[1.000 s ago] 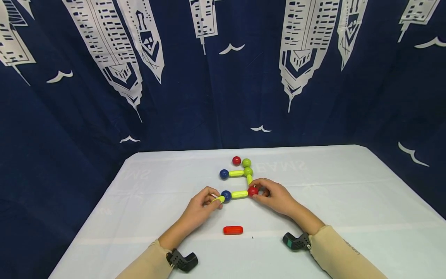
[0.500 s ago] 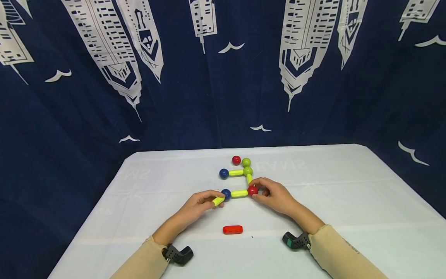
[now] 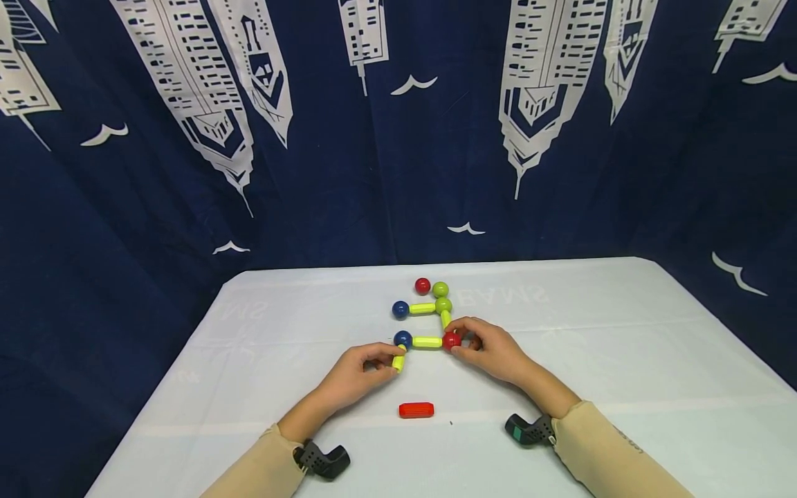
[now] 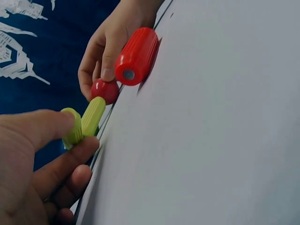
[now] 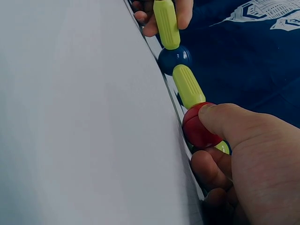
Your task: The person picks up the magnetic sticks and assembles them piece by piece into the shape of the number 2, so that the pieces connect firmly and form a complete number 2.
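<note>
My left hand (image 3: 358, 373) pinches a yellow-green magnetic rod (image 3: 399, 360) between thumb and fingers, its far end at a blue ball (image 3: 403, 339). From that ball another yellow-green rod (image 3: 427, 342) runs right to a red ball (image 3: 451, 340). Thumb and fingertips of my right hand (image 3: 492, 349) grip this red ball, as the right wrist view also shows. A further rod (image 3: 445, 319) leads back from it to a green ball (image 3: 443, 306), partly hidden by the right hand. Left of the green ball, a rod (image 3: 423, 308) ends in a second blue ball (image 3: 400, 310).
A red magnetic rod (image 3: 416, 410) lies alone nearer the front, between the forearms. At the back are a loose red ball (image 3: 423, 286) and another green ball (image 3: 441, 290). The white table (image 3: 591, 332) meets a dark blue printed curtain (image 3: 373, 173) behind.
The rod in my left hand has swung from pointing left to pointing toward the front, and the blue ball has shifted slightly back. My right hand stays on the red ball.
</note>
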The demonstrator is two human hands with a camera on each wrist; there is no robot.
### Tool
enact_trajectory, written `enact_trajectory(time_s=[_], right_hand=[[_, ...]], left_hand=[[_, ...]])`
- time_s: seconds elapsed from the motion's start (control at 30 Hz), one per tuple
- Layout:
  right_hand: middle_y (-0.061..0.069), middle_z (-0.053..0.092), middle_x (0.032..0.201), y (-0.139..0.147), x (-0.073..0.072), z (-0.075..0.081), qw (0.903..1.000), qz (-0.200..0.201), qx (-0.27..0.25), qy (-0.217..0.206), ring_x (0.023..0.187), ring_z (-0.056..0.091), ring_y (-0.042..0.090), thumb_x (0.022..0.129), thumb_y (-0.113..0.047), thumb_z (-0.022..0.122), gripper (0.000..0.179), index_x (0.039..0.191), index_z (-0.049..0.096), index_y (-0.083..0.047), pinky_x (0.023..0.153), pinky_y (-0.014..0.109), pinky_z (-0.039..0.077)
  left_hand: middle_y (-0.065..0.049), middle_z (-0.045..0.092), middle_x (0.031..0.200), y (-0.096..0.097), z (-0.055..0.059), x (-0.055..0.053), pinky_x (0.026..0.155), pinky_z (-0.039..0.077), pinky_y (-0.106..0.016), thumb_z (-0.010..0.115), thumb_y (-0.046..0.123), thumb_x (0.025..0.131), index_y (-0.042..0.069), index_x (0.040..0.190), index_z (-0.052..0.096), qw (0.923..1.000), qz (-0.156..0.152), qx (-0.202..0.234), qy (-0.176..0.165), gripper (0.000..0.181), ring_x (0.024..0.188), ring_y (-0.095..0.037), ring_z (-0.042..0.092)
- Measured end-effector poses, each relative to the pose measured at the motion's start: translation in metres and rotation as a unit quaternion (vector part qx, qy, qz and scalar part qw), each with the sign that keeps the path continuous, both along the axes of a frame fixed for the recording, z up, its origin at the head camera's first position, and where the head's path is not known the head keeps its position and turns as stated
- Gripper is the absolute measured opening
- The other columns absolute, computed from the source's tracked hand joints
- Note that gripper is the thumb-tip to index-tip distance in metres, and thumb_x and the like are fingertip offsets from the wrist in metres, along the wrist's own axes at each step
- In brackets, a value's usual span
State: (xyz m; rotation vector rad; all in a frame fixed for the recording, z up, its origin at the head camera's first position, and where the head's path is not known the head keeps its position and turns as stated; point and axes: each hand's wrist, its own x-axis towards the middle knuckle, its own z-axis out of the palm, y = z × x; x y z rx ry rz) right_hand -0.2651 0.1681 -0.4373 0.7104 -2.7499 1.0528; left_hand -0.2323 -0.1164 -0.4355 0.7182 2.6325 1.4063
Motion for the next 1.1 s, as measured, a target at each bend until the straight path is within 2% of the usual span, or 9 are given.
enact_trajectory(time_s=[0.13,0.37,0.6,1.1], right_hand=[[-0.012,0.06,0.092,0.0002,-0.0005,-0.0006,1.0,0.001,-0.001,0.003,0.068,0.05,0.01,0.08,-0.028,0.068,0.031,0.109,0.057,-0.032,0.061,0.021,0.043],[-0.013,0.059,0.092,-0.0001,-0.0006,0.0002,1.0,0.001,0.002,0.005,0.069,0.05,0.01,0.08,-0.029,0.068,0.031,0.109,0.057,-0.033,0.061,0.021,0.043],[-0.012,0.058,0.092,-0.0002,-0.0002,0.0001,1.0,0.002,0.003,0.001,0.069,0.049,0.01,0.081,-0.028,0.067,0.031,0.11,0.058,-0.031,0.061,0.021,0.043],[-0.011,0.059,0.092,-0.0004,-0.0006,0.001,1.0,-0.003,0.006,0.004,0.069,0.049,0.01,0.081,-0.027,0.067,0.031,0.11,0.057,-0.031,0.061,0.021,0.043]], left_hand=[[0.011,0.064,0.089,0.0043,-0.0017,0.0019,0.074,0.046,-0.021,0.067,0.025,0.082,0.029,0.109,0.064,0.9995,0.02,-0.005,0.023,0.028,0.081,-0.008,0.054],[0.012,0.064,0.091,0.008,-0.004,0.003,0.07,0.047,-0.02,0.068,0.023,0.08,0.029,0.107,0.065,0.9982,0.045,-0.015,0.037,0.027,0.078,-0.008,0.054],[0.016,0.063,0.094,0.008,-0.0053,0.0047,0.073,0.048,-0.02,0.069,0.025,0.08,0.031,0.105,0.065,0.9985,0.028,-0.026,0.039,0.027,0.08,-0.006,0.056],[0.018,0.063,0.092,0.0071,-0.0072,0.0036,0.077,0.048,-0.02,0.07,0.026,0.079,0.032,0.104,0.064,0.9982,-0.009,-0.015,0.056,0.027,0.084,-0.006,0.057]])
